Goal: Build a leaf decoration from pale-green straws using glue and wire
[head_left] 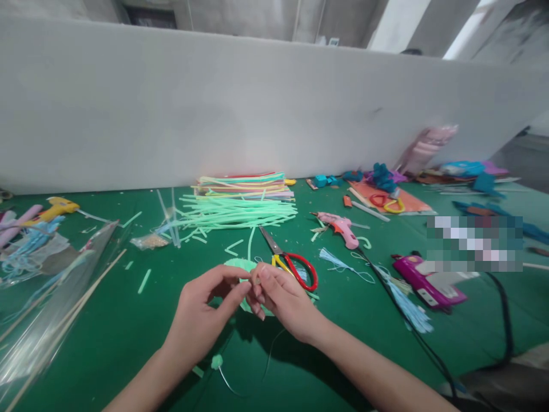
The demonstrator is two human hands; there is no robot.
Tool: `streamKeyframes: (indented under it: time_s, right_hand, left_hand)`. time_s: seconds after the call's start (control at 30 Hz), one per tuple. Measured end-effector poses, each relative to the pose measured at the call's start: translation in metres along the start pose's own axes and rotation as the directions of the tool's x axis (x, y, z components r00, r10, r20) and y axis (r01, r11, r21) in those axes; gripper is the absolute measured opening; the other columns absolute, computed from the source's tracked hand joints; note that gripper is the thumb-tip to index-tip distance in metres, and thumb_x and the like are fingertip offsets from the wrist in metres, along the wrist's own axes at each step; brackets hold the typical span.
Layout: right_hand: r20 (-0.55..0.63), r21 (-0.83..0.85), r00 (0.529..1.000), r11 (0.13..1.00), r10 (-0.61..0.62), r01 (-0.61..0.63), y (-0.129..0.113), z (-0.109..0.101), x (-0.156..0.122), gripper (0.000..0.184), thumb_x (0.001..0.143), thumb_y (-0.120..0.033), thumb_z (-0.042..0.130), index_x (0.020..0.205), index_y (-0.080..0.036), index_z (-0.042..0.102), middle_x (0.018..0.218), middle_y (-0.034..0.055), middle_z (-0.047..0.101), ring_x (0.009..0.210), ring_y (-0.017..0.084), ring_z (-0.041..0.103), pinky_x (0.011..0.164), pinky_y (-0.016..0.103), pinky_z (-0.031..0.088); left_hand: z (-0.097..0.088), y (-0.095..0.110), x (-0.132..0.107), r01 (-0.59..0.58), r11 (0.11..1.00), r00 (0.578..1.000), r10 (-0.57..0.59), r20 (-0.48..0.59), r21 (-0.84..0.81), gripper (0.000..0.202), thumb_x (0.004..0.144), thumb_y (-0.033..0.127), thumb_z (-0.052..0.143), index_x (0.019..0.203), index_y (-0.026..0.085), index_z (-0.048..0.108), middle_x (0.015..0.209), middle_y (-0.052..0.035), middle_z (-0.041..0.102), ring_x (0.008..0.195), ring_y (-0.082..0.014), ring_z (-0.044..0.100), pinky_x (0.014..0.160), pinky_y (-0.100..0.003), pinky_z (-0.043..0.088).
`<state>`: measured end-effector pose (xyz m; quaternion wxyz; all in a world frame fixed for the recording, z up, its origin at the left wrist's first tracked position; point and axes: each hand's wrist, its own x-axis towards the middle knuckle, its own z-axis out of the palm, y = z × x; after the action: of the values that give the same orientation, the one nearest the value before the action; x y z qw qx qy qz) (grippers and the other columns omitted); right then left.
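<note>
Thumb and fingers of my left hand [208, 306] are pinched together, their tips meeting those of my right hand [285, 294]. The right fingers are curled and pressed closed too. Whatever is between the fingertips is too small or hidden to name. Behind and below them lies a mint-green round piece [240, 264], mostly covered by the hands. A thin dark thread [271, 350] hangs or lies under my right hand. Just beyond that hand rest scissors [305, 269] with red and yellow handles, blades parted slightly. Nearer me is a small green flower-like bud [217, 361] on a curved wire.
Green strips [240, 212] lie piled ahead, with coloured strips [244, 183] behind. A pink glue gun [341, 226] and a purple device [429, 283] are on the right, with cables. A yellow glue gun [55, 210] and wooden sticks [86, 303] lie left. A pale partition [257, 109] stands behind.
</note>
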<state>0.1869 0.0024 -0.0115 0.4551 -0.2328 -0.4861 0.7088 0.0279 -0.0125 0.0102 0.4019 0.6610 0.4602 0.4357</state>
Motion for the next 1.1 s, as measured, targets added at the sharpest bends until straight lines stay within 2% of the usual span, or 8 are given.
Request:
streamKeyframes:
  time_s: [0.1, 0.23, 0.37, 0.5, 0.73, 0.87, 0.97, 1.1]
  right_hand:
    - [-0.036, -0.136, 0.999, 0.990, -0.027, 0.021, 0.000, 0.001, -0.001, 0.042, 0.092, -0.054, 0.044, 0.072, -0.018, 0.048, 0.061, -0.0040, 0.044, 0.053, 0.008, 0.046, 0.049, 0.021, 0.039]
    - [-0.065, -0.366, 0.994, 0.929, -0.090, 0.061, 0.001, -0.001, -0.002, 0.041, 0.096, -0.051, 0.037, 0.073, -0.019, 0.046, 0.063, -0.0029, 0.047, 0.056, 0.009, 0.045, 0.054, 0.023, 0.039]
    - [-0.076, -0.548, 0.989, 0.834, -0.126, 0.065, 0.004, -0.004, -0.003, 0.040, 0.098, -0.048, 0.033, 0.073, -0.019, 0.046, 0.063, -0.0027, 0.046, 0.058, 0.010, 0.044, 0.055, 0.024, 0.036]
    - [-0.105, -0.633, 0.983, 0.773, -0.149, 0.049, 0.007, -0.005, -0.002, 0.040, 0.098, -0.047, 0.033, 0.072, -0.019, 0.045, 0.062, -0.0033, 0.046, 0.058, 0.010, 0.044, 0.056, 0.024, 0.033]
    - [-0.124, -0.632, 0.984, 0.775, -0.124, 0.018, 0.011, -0.005, 0.000, 0.041, 0.098, -0.047, 0.032, 0.070, -0.019, 0.044, 0.062, -0.0037, 0.045, 0.059, 0.010, 0.043, 0.056, 0.024, 0.033]
    - [-0.121, -0.592, 0.987, 0.806, -0.107, 0.015, 0.012, -0.005, 0.000, 0.042, 0.098, -0.048, 0.034, 0.070, -0.019, 0.045, 0.062, -0.0038, 0.045, 0.058, 0.010, 0.043, 0.056, 0.024, 0.034]
    - [-0.107, -0.498, 0.991, 0.867, -0.081, 0.017, 0.011, -0.003, 0.001, 0.041, 0.097, -0.049, 0.035, 0.073, -0.018, 0.048, 0.063, -0.0030, 0.047, 0.058, 0.010, 0.045, 0.056, 0.024, 0.036]
    - [-0.058, -0.303, 0.997, 0.953, -0.041, 0.022, 0.008, -0.003, 0.002, 0.039, 0.094, -0.051, 0.040, 0.078, -0.017, 0.052, 0.069, -0.0018, 0.050, 0.061, 0.010, 0.049, 0.060, 0.025, 0.042]
  left_hand:
    - [0.001, -0.001, -0.001, -0.133, 0.979, 0.989, 0.141, -0.039, 0.155, 0.008, 0.085, 0.024, 0.062, 0.091, 0.025, 0.066, 0.078, 0.0048, 0.068, 0.066, -0.0090, 0.066, 0.063, -0.019, 0.051]
    - [0.001, -0.001, 0.000, -0.288, 0.903, 0.948, 0.317, -0.041, 0.318, 0.011, 0.085, 0.017, 0.061, 0.092, 0.024, 0.067, 0.080, 0.0036, 0.068, 0.068, -0.0084, 0.063, 0.064, -0.018, 0.050]
    - [0.002, -0.003, 0.001, -0.392, 0.818, 0.899, 0.438, -0.016, 0.421, 0.014, 0.086, 0.012, 0.059, 0.094, 0.020, 0.066, 0.082, 0.0008, 0.069, 0.073, -0.0094, 0.063, 0.068, -0.019, 0.049]
    - [0.003, -0.009, 0.000, -0.462, 0.741, 0.859, 0.511, 0.037, 0.487, 0.017, 0.087, 0.010, 0.058, 0.100, 0.017, 0.063, 0.088, -0.0024, 0.068, 0.077, -0.0106, 0.063, 0.071, -0.020, 0.049]
    - [0.000, -0.012, -0.001, -0.455, 0.716, 0.869, 0.488, 0.087, 0.529, 0.015, 0.088, 0.012, 0.056, 0.102, 0.018, 0.061, 0.088, -0.0020, 0.066, 0.074, -0.0099, 0.061, 0.068, -0.020, 0.047]
    - [-0.001, -0.011, -0.002, -0.447, 0.713, 0.875, 0.475, 0.096, 0.540, 0.013, 0.088, 0.012, 0.055, 0.099, 0.018, 0.061, 0.085, -0.0011, 0.065, 0.072, -0.0096, 0.060, 0.067, -0.020, 0.046]
    - [-0.001, -0.011, -0.001, -0.439, 0.724, 0.878, 0.472, 0.082, 0.532, 0.013, 0.088, 0.011, 0.056, 0.097, 0.019, 0.061, 0.083, 0.0002, 0.065, 0.071, -0.0087, 0.059, 0.066, -0.019, 0.045]
    - [-0.003, -0.010, 0.001, -0.450, 0.699, 0.859, 0.510, 0.055, 0.555, 0.013, 0.087, 0.010, 0.057, 0.095, 0.019, 0.061, 0.082, 0.0000, 0.065, 0.071, -0.0088, 0.060, 0.066, -0.019, 0.045]
